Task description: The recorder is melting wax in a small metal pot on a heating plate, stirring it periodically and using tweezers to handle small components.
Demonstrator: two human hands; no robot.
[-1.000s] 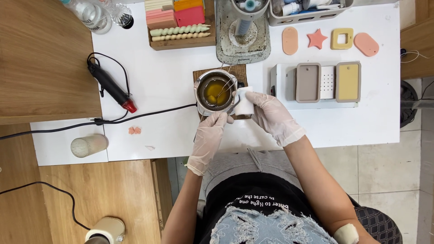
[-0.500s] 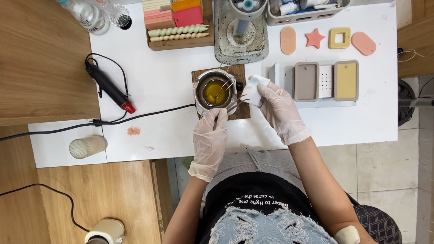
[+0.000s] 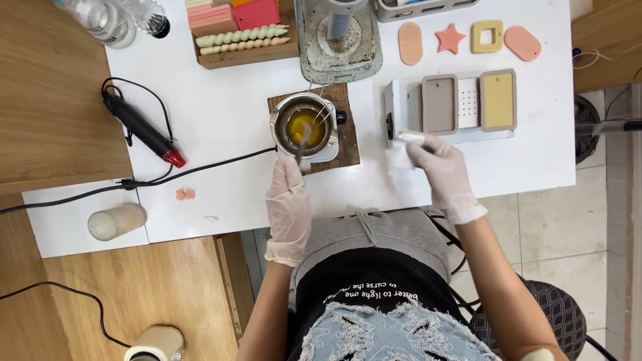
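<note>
A small metal pot [image 3: 304, 127] of yellow melted liquid stands on a brown wooden board [image 3: 348, 144] on the white table. My left hand [image 3: 287, 204], in a white glove, grips the pot's handle at its near side. My right hand [image 3: 438, 170], also gloved, holds a white paper tissue [image 3: 401, 157] just in front of a white device [image 3: 401, 107] that carries a grey mould [image 3: 439, 103] and a yellow-filled mould [image 3: 498, 100].
A black and red heat tool [image 3: 144, 130] with its cable lies at the left. A ribbed glass [image 3: 117, 220] lies near the front left corner. At the back are a tray of coloured wax blocks [image 3: 234, 20], a stained metal tray [image 3: 338, 40] and flat coloured shapes [image 3: 461, 37].
My right hand moved with the tissue from beside the pot out to the right, in front of the white device. My left hand moved up to the pot's handle.
</note>
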